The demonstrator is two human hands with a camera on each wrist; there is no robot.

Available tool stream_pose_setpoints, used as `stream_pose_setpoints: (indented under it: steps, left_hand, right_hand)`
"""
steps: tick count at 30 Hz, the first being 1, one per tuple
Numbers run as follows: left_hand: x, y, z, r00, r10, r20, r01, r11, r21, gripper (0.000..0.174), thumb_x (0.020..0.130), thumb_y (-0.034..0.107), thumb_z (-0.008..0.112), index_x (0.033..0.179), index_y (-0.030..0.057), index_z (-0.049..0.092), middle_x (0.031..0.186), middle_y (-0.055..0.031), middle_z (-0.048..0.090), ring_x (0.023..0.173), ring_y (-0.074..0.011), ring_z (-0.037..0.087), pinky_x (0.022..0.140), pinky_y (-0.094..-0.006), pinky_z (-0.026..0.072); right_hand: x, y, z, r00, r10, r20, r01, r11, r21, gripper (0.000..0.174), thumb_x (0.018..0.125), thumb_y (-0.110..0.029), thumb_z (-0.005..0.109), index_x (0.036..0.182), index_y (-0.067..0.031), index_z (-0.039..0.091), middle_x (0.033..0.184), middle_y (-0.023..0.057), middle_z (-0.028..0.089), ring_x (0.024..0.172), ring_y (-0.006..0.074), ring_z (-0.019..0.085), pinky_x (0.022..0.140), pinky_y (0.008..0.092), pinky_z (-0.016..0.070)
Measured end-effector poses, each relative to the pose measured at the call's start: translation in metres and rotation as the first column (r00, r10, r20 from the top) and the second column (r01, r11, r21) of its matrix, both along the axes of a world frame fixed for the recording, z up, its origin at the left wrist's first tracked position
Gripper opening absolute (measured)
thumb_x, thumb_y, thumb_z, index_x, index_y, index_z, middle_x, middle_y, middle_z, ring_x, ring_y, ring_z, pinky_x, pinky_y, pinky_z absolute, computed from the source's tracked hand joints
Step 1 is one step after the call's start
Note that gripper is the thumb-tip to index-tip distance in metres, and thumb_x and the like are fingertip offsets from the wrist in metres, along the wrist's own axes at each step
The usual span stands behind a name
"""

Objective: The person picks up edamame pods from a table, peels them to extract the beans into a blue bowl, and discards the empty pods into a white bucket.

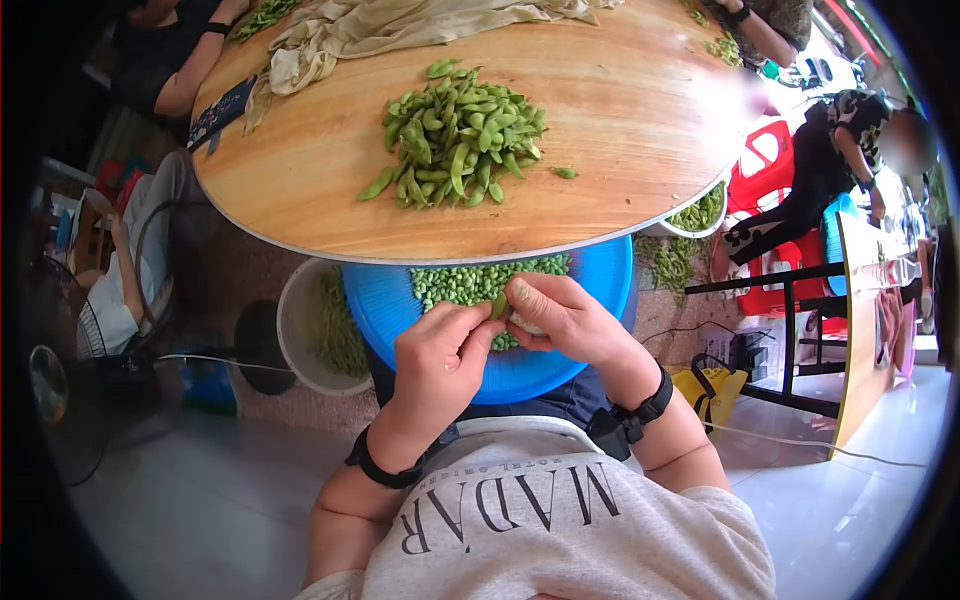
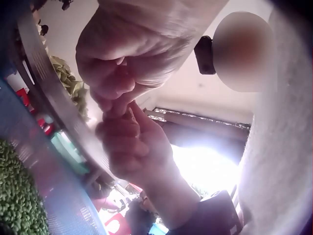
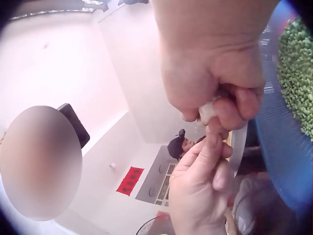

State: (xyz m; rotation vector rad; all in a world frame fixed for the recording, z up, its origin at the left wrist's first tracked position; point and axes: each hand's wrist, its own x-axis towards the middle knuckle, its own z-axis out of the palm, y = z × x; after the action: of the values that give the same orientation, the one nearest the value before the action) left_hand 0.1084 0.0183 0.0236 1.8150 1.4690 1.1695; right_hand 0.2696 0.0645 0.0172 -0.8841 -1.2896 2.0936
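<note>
Head view: your left hand [image 1: 435, 355] pinches a green pod [image 1: 498, 306], your right hand [image 1: 568, 318] pinches its other end, right above the blue basket [image 1: 608, 292] of beans [image 1: 465, 286]. Shelling, by the look; next calls for thumb pressure, aimed downward.

Here are my hands, meeting over the blue basket [image 1: 385, 320]: my left hand [image 1: 436, 352] curls in, thumb and forefinger pinching a green pod [image 1: 499, 306], and my right hand [image 1: 565, 318] meets it fingertip to fingertip, thumb bent, pinching too. Both forearms angle inward from the basket's near side, wrists just outside its rim.
</note>
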Motion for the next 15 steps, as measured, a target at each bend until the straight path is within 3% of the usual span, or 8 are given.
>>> stream_pose_setpoints:
  steps: [3,6,12,15]
  left_hand:
    - [0.0,-0.001,0.003,0.999,-0.011,-0.032,0.011,1.0,0.007,0.013,0.074,-0.001,0.064,0.086,-0.0021,0.062,0.071,-0.0137,0.059,0.06,-0.0265,0.057,0.052,-0.031,0.0455]
    - [0.001,-0.001,-0.001,0.998,-0.011,-0.061,0.013,0.999,0.04,0.013,0.074,-0.001,0.064,0.087,-0.0017,0.061,0.072,-0.0135,0.059,0.061,-0.0264,0.058,0.053,-0.0314,0.0459]
    - [0.004,-0.001,-0.013,0.998,0.061,0.016,-0.062,0.995,0.082,0.012,0.076,-0.001,0.063,0.088,-0.0015,0.061,0.072,-0.0134,0.059,0.061,-0.0262,0.058,0.052,-0.0309,0.0463]
    - [0.007,-0.005,-0.015,0.988,0.104,0.111,-0.104,0.995,-0.007,0.01,0.078,0.0,0.062,0.088,-0.0016,0.061,0.069,-0.0106,0.059,0.056,-0.0193,0.058,0.049,-0.0286,0.0446]
  right_hand:
    - [-0.003,0.001,0.002,0.999,-0.001,0.032,0.001,1.0,0.002,0.032,0.095,-0.03,0.042,0.08,-0.0027,0.05,0.058,-0.0038,0.039,0.051,0.0044,0.034,0.044,0.0199,0.028]
    - [-0.006,0.0,0.003,0.993,-0.043,0.11,0.039,0.999,0.033,0.03,0.094,-0.027,0.044,0.079,-0.0022,0.051,0.058,-0.0033,0.042,0.051,0.0045,0.036,0.044,0.0198,0.0293]
    - [-0.011,-0.006,-0.006,0.985,-0.151,0.082,0.147,0.988,0.044,0.028,0.094,-0.025,0.045,0.077,-0.0024,0.051,0.057,-0.0026,0.044,0.051,0.0048,0.037,0.045,0.02,0.0308]
    - [-0.014,-0.008,-0.007,0.981,-0.185,0.059,0.182,0.982,0.051,0.028,0.093,-0.025,0.046,0.076,-0.0031,0.051,0.056,-0.0023,0.044,0.051,0.005,0.039,0.045,0.0205,0.0324]
